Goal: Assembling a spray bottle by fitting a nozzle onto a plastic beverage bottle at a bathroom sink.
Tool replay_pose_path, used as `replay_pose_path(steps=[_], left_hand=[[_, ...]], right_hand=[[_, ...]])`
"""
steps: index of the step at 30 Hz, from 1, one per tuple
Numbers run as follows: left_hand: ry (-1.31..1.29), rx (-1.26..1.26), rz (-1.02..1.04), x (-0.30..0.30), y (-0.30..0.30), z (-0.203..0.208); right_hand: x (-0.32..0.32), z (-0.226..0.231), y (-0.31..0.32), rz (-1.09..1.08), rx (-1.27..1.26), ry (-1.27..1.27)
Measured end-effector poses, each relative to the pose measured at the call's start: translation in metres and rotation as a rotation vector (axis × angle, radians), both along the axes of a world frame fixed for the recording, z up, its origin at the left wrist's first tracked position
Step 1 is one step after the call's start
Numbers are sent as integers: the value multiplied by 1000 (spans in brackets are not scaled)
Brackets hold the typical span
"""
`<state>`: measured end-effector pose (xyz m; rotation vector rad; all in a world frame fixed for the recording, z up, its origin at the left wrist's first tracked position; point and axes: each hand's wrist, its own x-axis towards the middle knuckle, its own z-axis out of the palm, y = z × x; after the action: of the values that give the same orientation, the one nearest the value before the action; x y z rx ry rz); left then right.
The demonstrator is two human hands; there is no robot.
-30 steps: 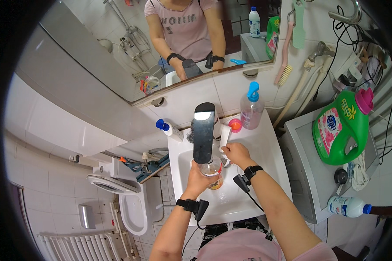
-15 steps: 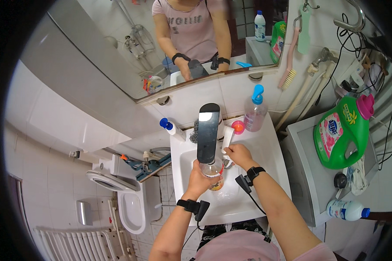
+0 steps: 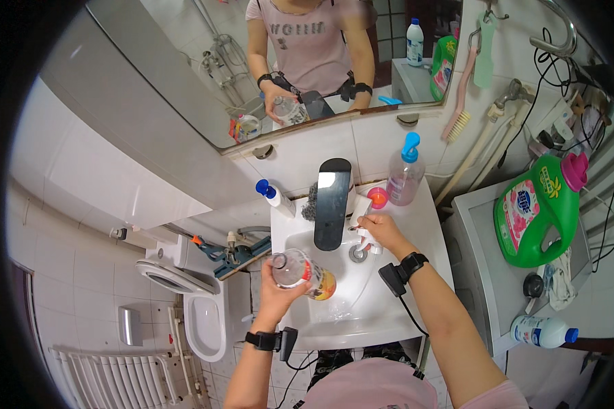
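My left hand [image 3: 274, 292] is closed around a clear plastic bottle [image 3: 295, 267] with a red and yellow label. It is tilted over the left side of the white sink [image 3: 307, 332], its uncapped mouth toward the upper left. To the right, my right hand [image 3: 383, 232] grips a white plastic piece [image 3: 368, 240] that looks like a trigger spray head, partly hidden by the fingers. From it a thin pale line, perhaps a tube, runs down into the basin. Between my hands stands a tap with a long, dark glossy top [image 3: 330, 204], touched by neither hand.
On the sink's back ledge stand a blue-capped white tube [image 3: 277, 199], a grey scouring pad [image 3: 310, 204], a pink round container [image 3: 377, 198] and a pump bottle [image 3: 404, 178]. A green detergent jug [image 3: 539, 208] is at right, a toilet [image 3: 208, 324] at left. A mirror [image 3: 218, 75] hangs above.
My left hand has moved the bottle left, away from the tap, and tilted it. My right hand has shifted slightly up and right, with the white piece now showing below its fingers.
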<state>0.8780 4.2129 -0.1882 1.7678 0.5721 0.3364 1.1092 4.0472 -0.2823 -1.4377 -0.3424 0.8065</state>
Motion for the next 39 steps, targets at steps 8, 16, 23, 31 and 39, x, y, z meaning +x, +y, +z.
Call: replay_pose_path(steps=[8, 16, 23, 31, 39], left_hand=[[-237, -48, 122, -35, -7, 32], [-134, 106, 130, -45, -20, 2], [-247, 71, 139, -34, -28, 20], [-175, 180, 87, -43, -33, 16], [-51, 307, -32, -45, -39, 3]], right_hand=[[-14, 13, -23, -95, -100, -47], [-57, 22, -96, -343, -130, -90], [-77, 19, -128, -477, -103, -12], [-88, 26, -133, -465, -55, 31], [-104, 26, -135, -502, -90, 59]])
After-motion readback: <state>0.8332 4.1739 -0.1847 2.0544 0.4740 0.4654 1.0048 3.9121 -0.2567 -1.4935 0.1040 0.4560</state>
